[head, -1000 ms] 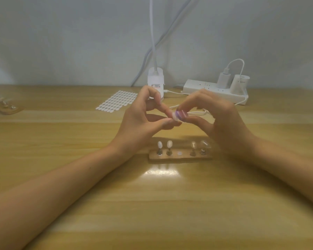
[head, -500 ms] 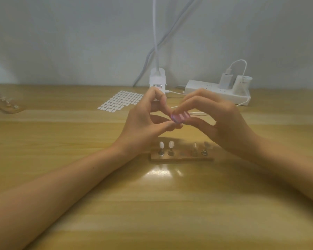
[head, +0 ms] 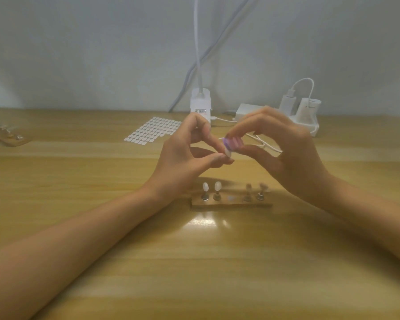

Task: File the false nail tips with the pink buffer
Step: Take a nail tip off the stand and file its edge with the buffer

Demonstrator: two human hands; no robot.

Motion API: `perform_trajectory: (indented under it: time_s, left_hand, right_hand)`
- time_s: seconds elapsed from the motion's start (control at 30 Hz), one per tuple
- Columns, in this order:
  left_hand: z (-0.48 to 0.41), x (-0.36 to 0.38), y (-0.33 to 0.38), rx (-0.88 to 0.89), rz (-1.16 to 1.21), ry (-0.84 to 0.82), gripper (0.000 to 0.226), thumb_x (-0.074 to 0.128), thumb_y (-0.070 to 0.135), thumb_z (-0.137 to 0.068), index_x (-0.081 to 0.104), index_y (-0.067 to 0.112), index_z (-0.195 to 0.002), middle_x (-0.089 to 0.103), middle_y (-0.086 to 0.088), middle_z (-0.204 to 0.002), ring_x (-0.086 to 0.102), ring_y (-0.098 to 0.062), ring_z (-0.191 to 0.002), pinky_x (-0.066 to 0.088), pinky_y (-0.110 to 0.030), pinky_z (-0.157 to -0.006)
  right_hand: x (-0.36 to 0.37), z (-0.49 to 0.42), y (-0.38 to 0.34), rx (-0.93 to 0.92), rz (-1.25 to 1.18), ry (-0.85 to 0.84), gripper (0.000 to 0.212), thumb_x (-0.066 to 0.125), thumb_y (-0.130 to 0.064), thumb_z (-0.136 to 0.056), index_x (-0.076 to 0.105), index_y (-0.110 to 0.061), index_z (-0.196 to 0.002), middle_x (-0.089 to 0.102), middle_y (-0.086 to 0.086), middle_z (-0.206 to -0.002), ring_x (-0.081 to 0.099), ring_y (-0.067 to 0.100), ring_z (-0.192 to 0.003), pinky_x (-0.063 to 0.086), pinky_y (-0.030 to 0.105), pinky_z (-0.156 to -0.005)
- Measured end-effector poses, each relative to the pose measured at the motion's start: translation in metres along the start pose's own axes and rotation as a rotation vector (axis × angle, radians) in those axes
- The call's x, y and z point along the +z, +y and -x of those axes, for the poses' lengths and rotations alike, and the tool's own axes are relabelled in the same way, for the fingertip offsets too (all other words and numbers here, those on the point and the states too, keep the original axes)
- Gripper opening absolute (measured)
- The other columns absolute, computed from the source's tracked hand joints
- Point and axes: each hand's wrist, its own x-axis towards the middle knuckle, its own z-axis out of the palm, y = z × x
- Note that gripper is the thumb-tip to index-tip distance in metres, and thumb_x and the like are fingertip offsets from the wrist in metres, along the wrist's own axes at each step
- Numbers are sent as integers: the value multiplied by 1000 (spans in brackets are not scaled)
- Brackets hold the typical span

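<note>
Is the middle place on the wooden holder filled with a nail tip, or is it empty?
Empty. The wooden holder shows only a flat pale spot in the middle, with two pegs standing on each side.

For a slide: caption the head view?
Left hand pinches a nail tip; right hand holds the pink buffer against it.

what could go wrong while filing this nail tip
The left hand pinches the small nail tip only at its fingertips, so a hard stroke of the pink buffer in the right hand might flick it away. Both hands work close to the stand; a dip could knock its mounted tips.
</note>
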Motion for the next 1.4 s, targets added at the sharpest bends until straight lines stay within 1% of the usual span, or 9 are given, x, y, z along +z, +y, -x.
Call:
perform_trajectory:
  time_s: [0.13, 0.23, 0.37, 0.53, 0.73, 0.87, 0.97, 1.13, 1.4]
  left_hand:
    - [0, -2, 0, -15, -19, 31, 46, 82, -2, -80, 42, 16, -90, 74, -6, -85, 78, -24, -78, 63, -35, -72]
    - [0, 1, 0, -2, -35, 31, 44, 83, 1, -81, 42, 16, -90, 73, -5, -84, 78, -24, -79, 64, -36, -73]
    - [-1, 0, -1, -17, -51, 53, 44, 85, 3, -79, 43, 15, -88, 70, -7, -79, 77, -24, -83, 63, -37, -77]
    - [-1, 0, -2, -48, 0, 7, 41, 80, -1, -83, 41, 6, -96, 74, -8, -87, 78, -25, -80, 64, -41, -76]
    - [-1, -1, -1, -50, 14, 0, 42, 77, -3, -86, 38, 13, -94, 75, -11, -89, 78, -25, -80, 64, -37, -76]
    - [-1, 0, -1, -35, -23, 17, 44, 83, 6, -81, 41, 13, -94, 74, 0, -87, 78, -21, -79, 64, -36, -74]
    - [0, -1, 0, -49, -21, 39, 45, 81, 0, -82, 39, 15, -92, 77, -6, -89, 78, -21, -79, 63, -35, -76]
    - [-1, 1, 0, -30, -35, 28, 45, 85, 7, -80, 42, 13, -91, 74, 3, -80, 78, -18, -77, 61, -27, -71]
    - [0, 1, -3, -67, -31, 24, 41, 84, 2, -80, 45, 11, -90, 75, -7, -78, 78, -21, -76, 62, -31, -74]
  right_hand:
    - [0, 3, 5, 131, 26, -66, 9, 72, -8, -91, 70, -9, -100, 65, 3, -96, 61, 9, -89, 51, 27, -83]
    - [-1, 2, 1, 24, 4, -4, 8, 71, -7, -94, 70, -8, -102, 65, 5, -97, 61, 8, -93, 49, 22, -85]
    - [6, 3, 5, 17, 38, -104, 9, 69, -10, -94, 71, -6, -103, 64, 7, -98, 63, 19, -93, 52, 35, -84]
    - [-1, 3, 5, 19, 14, -22, 8, 69, -8, -95, 70, -8, -103, 64, 6, -98, 62, 13, -93, 50, 25, -85]
    - [-4, 3, 9, 114, 59, -43, 8, 71, -8, -93, 71, -9, -101, 64, 7, -95, 61, 17, -89, 51, 36, -83]
    - [5, 3, 2, -56, 51, -75, 9, 69, -10, -96, 72, -9, -104, 64, 6, -100, 62, 17, -94, 51, 30, -87]
    - [0, 4, 9, 89, 67, -67, 8, 70, -10, -94, 72, -9, -102, 64, 6, -96, 62, 19, -90, 51, 40, -82]
    - [5, 4, 2, -82, 46, -64, 11, 69, -8, -96, 72, -6, -106, 64, 7, -100, 63, 20, -93, 52, 34, -85]
    - [3, 4, 6, -40, 25, -78, 8, 69, -7, -95, 72, -4, -102, 65, 9, -98, 64, 23, -92, 53, 37, -83]
